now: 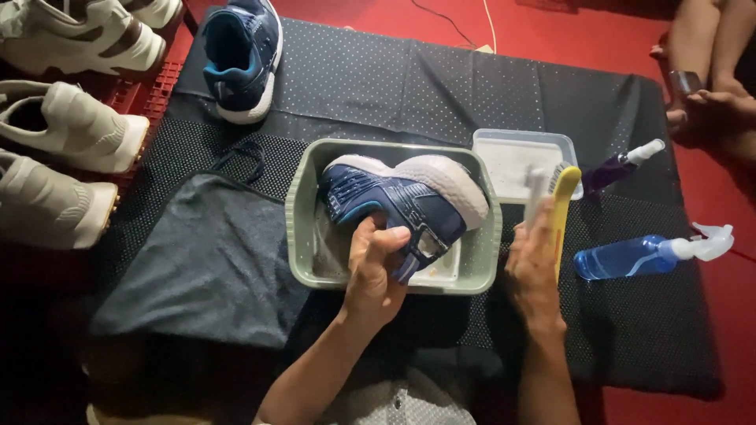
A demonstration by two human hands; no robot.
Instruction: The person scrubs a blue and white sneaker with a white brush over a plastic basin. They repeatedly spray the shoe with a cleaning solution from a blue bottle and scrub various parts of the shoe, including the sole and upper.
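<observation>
My left hand (374, 264) grips a navy blue sneaker (398, 201) with a white sole, tilted on its side inside a pale green plastic basin (298, 228). My right hand (534, 264) holds a yellow-handled brush (563, 208) upright just right of the basin, with its bristles facing left and a second white brush (534, 189) beside it. Behind the brush lies a clear shallow tray (512, 149).
A second navy sneaker (240, 59) stands at the back left on the black dotted cloth (409, 86). A grey towel (205, 260) lies left. Pale sneakers (63, 126) sit on a red rack. A blue spray bottle (646, 253), a purple bottle (618, 169) and another person's feet (705, 102) are right.
</observation>
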